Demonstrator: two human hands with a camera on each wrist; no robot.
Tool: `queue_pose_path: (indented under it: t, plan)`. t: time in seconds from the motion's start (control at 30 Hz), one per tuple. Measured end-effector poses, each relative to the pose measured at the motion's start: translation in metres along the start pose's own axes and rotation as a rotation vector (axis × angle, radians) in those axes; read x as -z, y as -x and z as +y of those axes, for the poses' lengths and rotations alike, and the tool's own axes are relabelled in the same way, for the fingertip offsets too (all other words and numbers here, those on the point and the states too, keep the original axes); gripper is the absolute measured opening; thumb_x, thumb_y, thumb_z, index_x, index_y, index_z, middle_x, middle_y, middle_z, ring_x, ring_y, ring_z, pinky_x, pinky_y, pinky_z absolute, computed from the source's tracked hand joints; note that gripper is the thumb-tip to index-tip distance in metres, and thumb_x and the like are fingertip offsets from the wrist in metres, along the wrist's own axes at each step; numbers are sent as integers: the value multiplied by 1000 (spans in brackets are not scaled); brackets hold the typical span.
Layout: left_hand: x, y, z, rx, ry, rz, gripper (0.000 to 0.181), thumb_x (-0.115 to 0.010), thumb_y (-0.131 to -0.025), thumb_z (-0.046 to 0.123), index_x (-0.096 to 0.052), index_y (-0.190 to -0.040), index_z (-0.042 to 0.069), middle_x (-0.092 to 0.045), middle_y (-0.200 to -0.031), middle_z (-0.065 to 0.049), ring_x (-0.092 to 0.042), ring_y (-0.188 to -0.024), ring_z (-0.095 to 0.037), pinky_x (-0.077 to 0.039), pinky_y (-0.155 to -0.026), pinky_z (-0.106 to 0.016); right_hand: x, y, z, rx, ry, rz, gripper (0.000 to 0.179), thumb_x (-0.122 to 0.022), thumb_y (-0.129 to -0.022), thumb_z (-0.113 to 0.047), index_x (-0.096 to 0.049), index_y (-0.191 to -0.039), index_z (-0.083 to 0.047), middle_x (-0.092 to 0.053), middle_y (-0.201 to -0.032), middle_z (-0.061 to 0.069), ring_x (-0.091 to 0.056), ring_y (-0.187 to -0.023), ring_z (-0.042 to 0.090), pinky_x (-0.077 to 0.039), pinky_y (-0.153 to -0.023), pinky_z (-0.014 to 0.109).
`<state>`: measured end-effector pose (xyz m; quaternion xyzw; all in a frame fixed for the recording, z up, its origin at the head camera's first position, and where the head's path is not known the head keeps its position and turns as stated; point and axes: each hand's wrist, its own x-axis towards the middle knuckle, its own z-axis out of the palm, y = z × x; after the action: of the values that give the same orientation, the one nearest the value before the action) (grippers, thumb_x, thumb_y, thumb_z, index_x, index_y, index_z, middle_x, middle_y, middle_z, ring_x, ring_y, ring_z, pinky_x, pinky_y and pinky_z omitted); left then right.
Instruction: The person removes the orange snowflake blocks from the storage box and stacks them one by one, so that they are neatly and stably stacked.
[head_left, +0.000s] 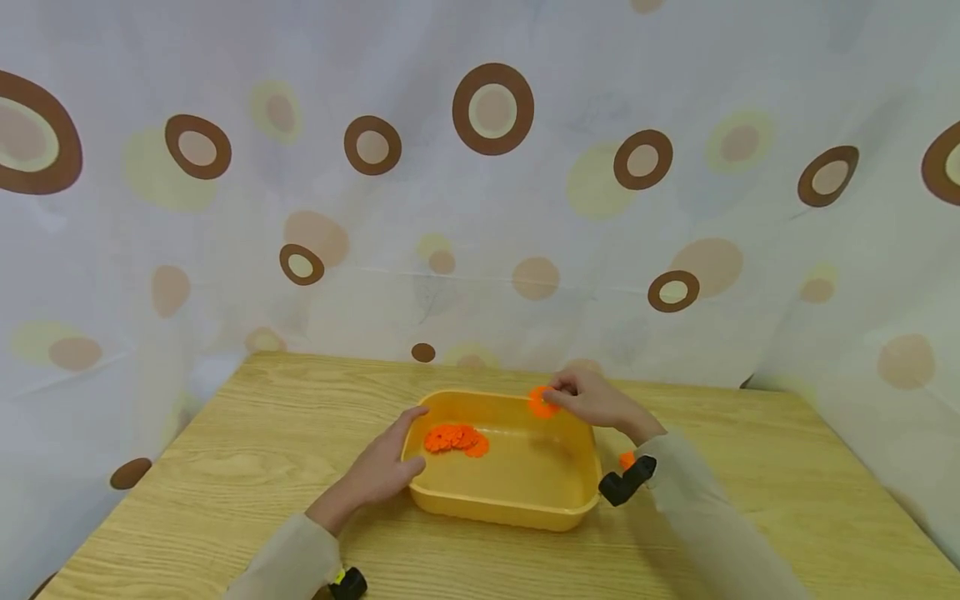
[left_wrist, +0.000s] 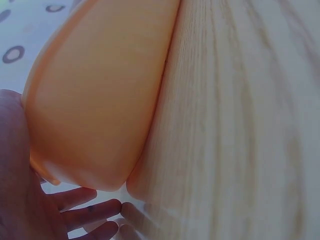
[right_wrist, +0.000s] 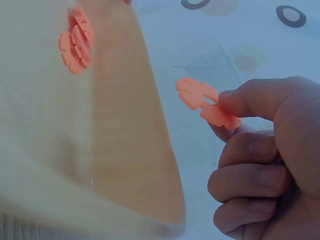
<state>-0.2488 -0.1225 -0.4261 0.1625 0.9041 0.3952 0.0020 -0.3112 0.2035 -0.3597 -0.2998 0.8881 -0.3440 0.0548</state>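
Note:
A yellow plastic basin (head_left: pixel 495 510) stands on the table, and several orange notched plastic discs (head_left: pixel 450 437) lie in a cluster in its left part. At the basin's left end, my left hand (head_left: pixel 378 462) holds the rim, thumb over the edge; its other fingers (left_wrist: pixel 92 216) reach down along the outer wall in the left wrist view. My right hand (head_left: pixel 596 400) is over the basin's back right rim. Between its thumb and index finger it pinches one orange notched disc (right_wrist: pixel 192 93), flower-shaped with a central hole; the remaining fingers are curled.
Another bit of orange (head_left: pixel 627 460) shows on the table just right of the basin, partly hidden by the right wrist and its black camera (head_left: pixel 628 481). The wooden table (head_left: pixel 300 417) ends at a patterned curtain (head_left: pixel 480 208) behind and at both sides.

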Motion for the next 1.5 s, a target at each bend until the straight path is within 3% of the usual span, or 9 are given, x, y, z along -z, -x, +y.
queue_pose_path:
  t: [0.4,0.67,0.9,1.2,1.5]
  plan:
    - [2,1,1,-2,9,2,68,-53,-81,10,-34,-147,12,-41,-149,-16,-41,-134,-35,-33,-107,-56,5,17,6,-22,-25,19,21,-53,-97,-15,-67,-89,-1,-63,-72,11,-36,-53,6,-36,-56,22]
    - [3,0,2,11,0,-1,67,-53,-82,11,-34,-147,13,-40,-150,-15,-41,-134,-34,-33,-108,-55,8,32,3,-81,28,73,21,-55,-96,-18,-66,-85,-4,-42,-56,-5,-30,-50,4,-32,-54,23]
    - [3,-3,0,14,5,6,68,-53,-82,12,-34,-147,14,-40,-150,-14,-40,-135,-34,-33,-108,-54,10,46,-2,-103,10,133,18,-56,-96,-15,-62,-83,-3,-40,-57,-5,-33,-52,6,-36,-59,23]
    - [1,0,2,-6,8,0,67,-53,-81,11,-35,-146,12,-40,-149,-16,-40,-135,-35,-33,-108,-55,13,69,3,-257,-35,207,25,-52,-98,-22,-65,-96,-1,-51,-68,0,-33,-57,11,-34,-58,28]
    - [1,1,1,2,6,-6,67,-52,-82,11,-35,-146,11,-40,-150,-16,-40,-135,-35,-33,-108,-55,14,84,21,-295,-112,195,28,-51,-99,-22,-62,-95,3,-44,-63,-1,-31,-52,8,-34,-53,27]
